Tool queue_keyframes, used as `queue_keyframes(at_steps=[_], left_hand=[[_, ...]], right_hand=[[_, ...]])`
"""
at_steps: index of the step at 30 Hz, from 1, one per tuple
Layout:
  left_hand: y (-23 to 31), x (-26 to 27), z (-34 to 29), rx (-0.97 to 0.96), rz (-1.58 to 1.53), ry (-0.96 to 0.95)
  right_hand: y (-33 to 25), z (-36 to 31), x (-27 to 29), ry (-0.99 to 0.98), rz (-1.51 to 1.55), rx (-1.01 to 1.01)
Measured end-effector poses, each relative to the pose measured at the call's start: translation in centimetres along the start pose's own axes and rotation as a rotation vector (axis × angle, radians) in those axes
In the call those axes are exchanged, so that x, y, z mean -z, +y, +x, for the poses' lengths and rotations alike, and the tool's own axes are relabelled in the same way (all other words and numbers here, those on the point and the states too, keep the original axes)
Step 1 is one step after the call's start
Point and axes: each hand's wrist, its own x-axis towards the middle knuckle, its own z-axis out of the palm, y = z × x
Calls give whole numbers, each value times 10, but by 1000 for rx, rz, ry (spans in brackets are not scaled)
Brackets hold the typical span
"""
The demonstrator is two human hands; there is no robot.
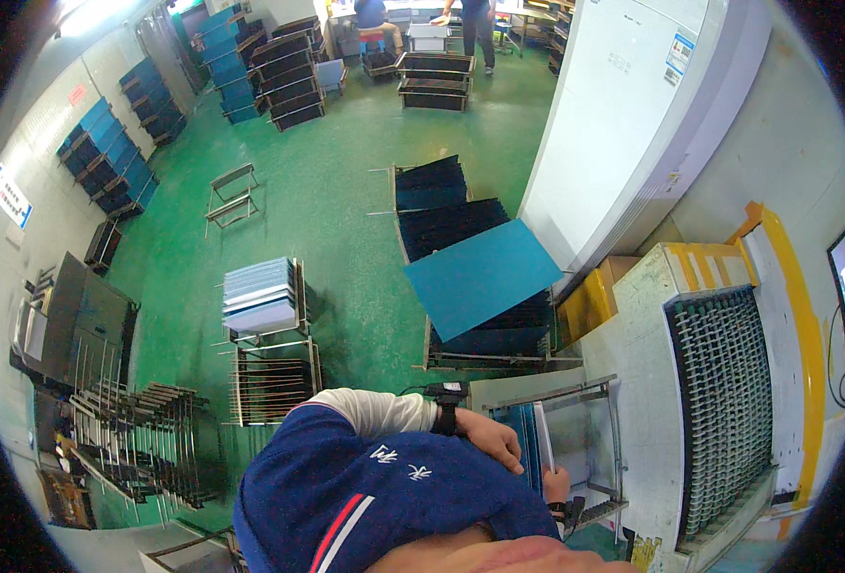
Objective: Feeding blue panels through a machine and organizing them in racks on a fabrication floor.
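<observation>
Where white sheets (258, 294) stand edgewise in a rack (301, 291) at 9 o'clock, we judge the arrangement spares their faces. At 5 o'clock: left hand (495, 439), fingers bent by blue panels (521, 430), perhaps steadying them, pinching or merely resting we cannot tell; one white panel (545, 439), upright; right hand (556, 484), apparently pinching its near edge, likely keeping it vertical; metal frame (616, 435), supporting the panels. At 4 o'clock: ribbed grey unit (725, 411).

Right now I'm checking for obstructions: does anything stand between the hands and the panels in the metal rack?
Nothing visible does: the left hand is at the blue panels, the right hand at the white panel beside them.
</observation>
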Motion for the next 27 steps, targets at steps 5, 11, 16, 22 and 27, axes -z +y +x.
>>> queue_keyframes(at_steps=[5,11,16,22,27], left_hand=[[-3,1,2,-36,65,34],[-4,4,3,-5,81,17],[-1,6,2,-5,112,14],[-2,5,1,2,101,20],[-5,6,3,-12,120,11]], right_hand=[[-20,-5,14,-96,-77,-111],[-28,-8,16,-81,-108,-98],[-9,-3,10,-68,-56,-65],[-17,-5,12,-88,-46,-80],[-13,-1,9,-84,-137,-91]])
